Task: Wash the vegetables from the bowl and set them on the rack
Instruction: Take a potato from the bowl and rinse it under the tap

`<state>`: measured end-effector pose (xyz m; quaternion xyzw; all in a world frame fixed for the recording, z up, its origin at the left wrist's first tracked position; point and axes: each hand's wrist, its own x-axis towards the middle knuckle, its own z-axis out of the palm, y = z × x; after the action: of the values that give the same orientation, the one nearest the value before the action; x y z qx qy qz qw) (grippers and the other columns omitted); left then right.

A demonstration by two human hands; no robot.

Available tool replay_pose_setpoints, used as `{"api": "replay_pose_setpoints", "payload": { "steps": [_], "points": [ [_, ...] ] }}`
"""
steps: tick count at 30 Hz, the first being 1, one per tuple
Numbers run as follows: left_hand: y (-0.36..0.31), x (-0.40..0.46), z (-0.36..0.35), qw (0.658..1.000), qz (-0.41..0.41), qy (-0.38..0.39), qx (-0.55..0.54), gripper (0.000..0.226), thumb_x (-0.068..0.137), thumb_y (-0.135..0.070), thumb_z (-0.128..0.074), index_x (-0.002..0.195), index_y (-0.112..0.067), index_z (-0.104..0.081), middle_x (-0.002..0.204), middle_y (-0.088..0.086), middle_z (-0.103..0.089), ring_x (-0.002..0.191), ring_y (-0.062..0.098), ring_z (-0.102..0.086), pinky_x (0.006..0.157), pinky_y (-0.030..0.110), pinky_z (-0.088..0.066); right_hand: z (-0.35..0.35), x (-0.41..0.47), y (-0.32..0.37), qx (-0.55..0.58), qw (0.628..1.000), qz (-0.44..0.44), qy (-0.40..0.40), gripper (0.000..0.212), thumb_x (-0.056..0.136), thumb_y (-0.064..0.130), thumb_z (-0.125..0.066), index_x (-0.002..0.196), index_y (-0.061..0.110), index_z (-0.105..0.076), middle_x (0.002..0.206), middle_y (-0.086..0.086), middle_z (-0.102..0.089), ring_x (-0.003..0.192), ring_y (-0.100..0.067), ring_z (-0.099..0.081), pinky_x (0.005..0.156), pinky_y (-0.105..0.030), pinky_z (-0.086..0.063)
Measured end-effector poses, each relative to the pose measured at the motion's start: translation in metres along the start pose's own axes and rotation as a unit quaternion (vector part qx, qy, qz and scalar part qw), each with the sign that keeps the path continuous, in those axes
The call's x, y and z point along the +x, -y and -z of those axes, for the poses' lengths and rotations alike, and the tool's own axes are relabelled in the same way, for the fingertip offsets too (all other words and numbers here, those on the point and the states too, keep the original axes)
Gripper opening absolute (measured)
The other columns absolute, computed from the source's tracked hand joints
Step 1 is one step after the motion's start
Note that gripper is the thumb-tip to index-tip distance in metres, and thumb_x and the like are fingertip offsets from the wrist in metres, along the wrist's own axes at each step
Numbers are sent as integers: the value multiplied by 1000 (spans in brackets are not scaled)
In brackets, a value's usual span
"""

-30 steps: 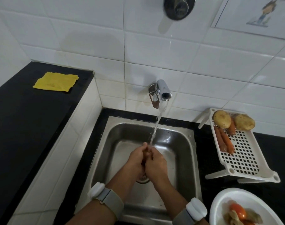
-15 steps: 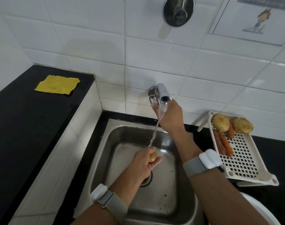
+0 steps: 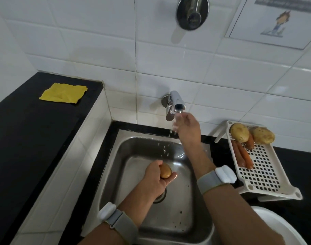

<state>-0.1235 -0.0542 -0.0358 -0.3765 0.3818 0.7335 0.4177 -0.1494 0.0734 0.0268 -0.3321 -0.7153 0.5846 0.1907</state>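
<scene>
Over the sink [image 3: 119, 174], the left hand [image 3: 155, 179] cups a wet potato [image 3: 165, 171] in curled fingers. The right hand [image 3: 188, 130] reaches up beneath the tap [image 3: 176, 103], fingers blurred, grip unclear. The poster's [image 3: 275, 20] writing is unreadable.

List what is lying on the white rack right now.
On the white rack lie two potatoes at its far end and carrots beside them. The exact carrot count is unclear, since the potatoes cover their tops.
</scene>
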Motion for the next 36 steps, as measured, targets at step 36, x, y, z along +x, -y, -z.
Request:
{"api": "replay_pose_setpoints", "payload": {
  "steps": [36],
  "points": [
    [59,-50,-51,593,-402,54,696,28,98,-14,-55,123,-27,-60,102,-15,-63,86,-1,-57,66,13,-39,130,-94,-60,-59,990,-69,110,38,94,23,-73,130,24,-59,114,-3,-69,92,-16,-73,74,-34,-66]
  ]
}}
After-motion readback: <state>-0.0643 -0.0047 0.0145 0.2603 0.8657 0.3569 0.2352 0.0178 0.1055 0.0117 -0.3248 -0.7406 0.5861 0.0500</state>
